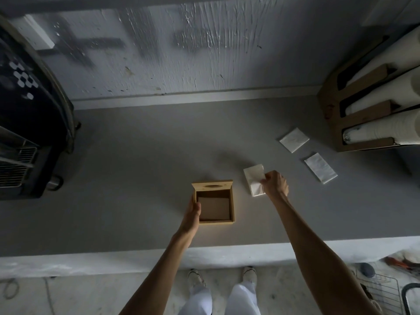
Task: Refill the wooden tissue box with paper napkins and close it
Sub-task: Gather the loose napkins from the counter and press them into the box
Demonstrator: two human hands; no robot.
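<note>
A square wooden tissue box [230, 202] stands open on the grey counter [136, 178], its inside bare. Its lid [212, 185], with an oval slot, is tipped up at the far edge. My left hand [193, 214] grips the box's left wall, thumb over the rim. Just right of the box, my right hand [275, 183] pinches a stack of white paper napkins [253, 178] at its right edge. Two more napkin stacks lie further right: one [294, 139] near the back, one [321, 168] closer.
A wooden holder with white paper rolls [372, 105] stands at the back right. A dark machine with a wire grille [29, 133] fills the left side. The counter's pale front edge [113, 260] runs below my arms. A wire basket [384, 292] sits on the floor at lower right.
</note>
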